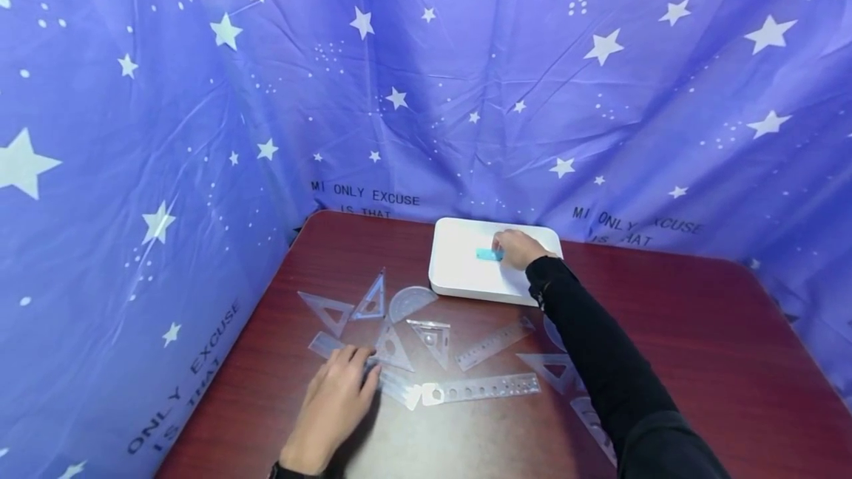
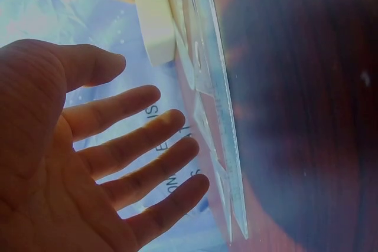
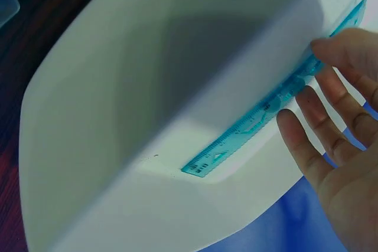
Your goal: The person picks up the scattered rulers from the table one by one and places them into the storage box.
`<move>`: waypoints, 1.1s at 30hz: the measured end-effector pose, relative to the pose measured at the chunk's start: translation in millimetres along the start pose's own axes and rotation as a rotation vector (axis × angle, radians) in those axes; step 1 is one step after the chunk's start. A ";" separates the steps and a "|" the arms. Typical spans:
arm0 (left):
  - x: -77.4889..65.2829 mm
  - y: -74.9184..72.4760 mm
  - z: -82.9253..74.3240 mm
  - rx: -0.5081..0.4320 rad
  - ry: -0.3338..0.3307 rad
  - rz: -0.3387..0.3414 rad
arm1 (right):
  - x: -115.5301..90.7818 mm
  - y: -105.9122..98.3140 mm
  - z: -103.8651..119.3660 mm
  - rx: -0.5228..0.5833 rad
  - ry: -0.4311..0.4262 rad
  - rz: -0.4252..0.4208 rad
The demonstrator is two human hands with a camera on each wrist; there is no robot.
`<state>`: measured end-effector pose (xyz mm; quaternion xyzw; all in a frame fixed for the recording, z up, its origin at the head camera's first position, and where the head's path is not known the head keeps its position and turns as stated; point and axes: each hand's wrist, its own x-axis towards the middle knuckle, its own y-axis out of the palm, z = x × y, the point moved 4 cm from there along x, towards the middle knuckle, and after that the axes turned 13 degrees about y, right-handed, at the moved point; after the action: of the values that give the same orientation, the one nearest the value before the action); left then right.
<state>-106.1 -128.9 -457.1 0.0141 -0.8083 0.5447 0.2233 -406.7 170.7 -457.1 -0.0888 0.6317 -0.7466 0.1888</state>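
Observation:
My right hand [image 1: 521,248] is over a white tray [image 1: 455,272], pinching a short teal ruler [image 3: 236,137] between thumb and fingers. In the right wrist view, the ruler slants across the tray's white surface, its near part hidden by the fingertips. My left hand [image 1: 336,398] hovers with spread, relaxed fingers at the left side of a group of clear drawing tools. Closest to it are a clear ruler [image 1: 324,344] and a set square [image 1: 393,346]. The left wrist view shows nothing in its palm, with the clear tools' edges [image 2: 227,116] just past the fingertips.
More set squares [image 1: 328,309], a protractor [image 1: 410,301], a slanted ruler [image 1: 492,346] and a long ruler with round holes [image 1: 489,388] lie on the dark red table [image 1: 719,331]. Further clear tools [image 1: 555,369] are partly under the right sleeve. A starry blue curtain [image 1: 426,80] surrounds the table.

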 end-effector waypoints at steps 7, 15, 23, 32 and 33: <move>4.3 -2.9 7.1 0.030 0.067 -0.004 | -5.9 -9.1 2.1 0.052 0.016 0.025; 8.6 -1.5 22.9 0.032 0.213 -0.038 | -43.0 -47.3 12.2 0.163 0.035 -0.072; 5.8 52.7 71.3 -0.002 0.439 -0.081 | -120.5 -59.1 25.6 0.215 -0.015 -0.211; 13.9 41.8 68.0 0.046 0.505 0.047 | -214.6 -51.3 40.1 0.238 0.024 -0.168; 15.0 35.0 63.7 0.046 0.500 0.061 | -222.2 -48.7 41.8 0.240 0.033 -0.142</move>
<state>-151.0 -167.8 -501.6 -0.1403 -0.7153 0.5561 0.3993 -196.6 226.5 -378.3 -0.0976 0.5331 -0.8296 0.1342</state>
